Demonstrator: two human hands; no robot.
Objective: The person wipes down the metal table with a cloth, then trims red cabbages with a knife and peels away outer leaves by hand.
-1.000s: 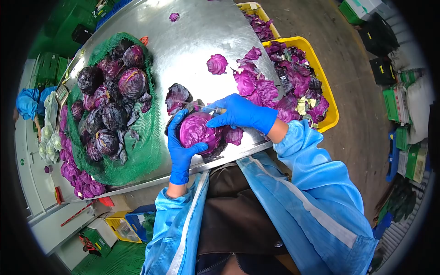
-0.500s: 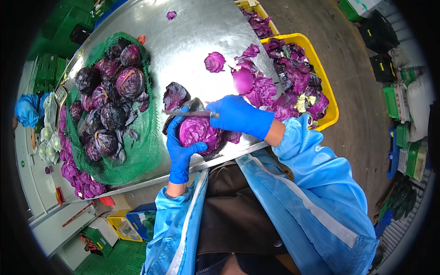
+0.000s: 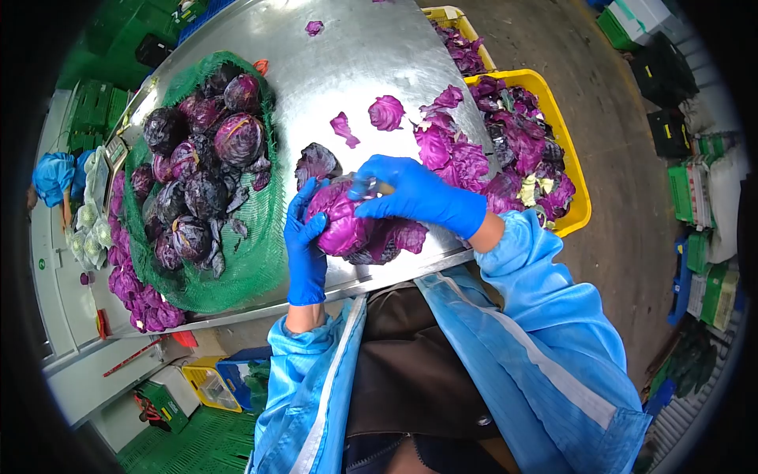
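Observation:
My left hand (image 3: 304, 233), in a blue glove, grips a red cabbage (image 3: 345, 220) from its left side, near the table's front edge. My gloved right hand (image 3: 410, 193) is at the cabbage's upper right, closed around a knife (image 3: 384, 189); only a bit of its handle shows clearly and the blade is blurred. Loose dark outer leaves (image 3: 383, 243) lie under and right of the cabbage. Behind my left hand rests another dark leaf (image 3: 317, 163). Purple trimmed leaves (image 3: 454, 150) are heaped to the right of my right hand.
On the left of the metal table (image 3: 347, 71), a green net (image 3: 237, 280) holds several untrimmed red cabbages (image 3: 238, 140). A yellow crate (image 3: 580, 178) of leaves stands against the right edge, with another yellow crate (image 3: 482, 43) behind it. A co-worker's blue sleeve (image 3: 54, 178) shows far left.
The knife has swung from across the top of the cabbage to its right side, its blade now blurred. A purple leaf piece newly lies on the table behind. The view has shifted slightly.

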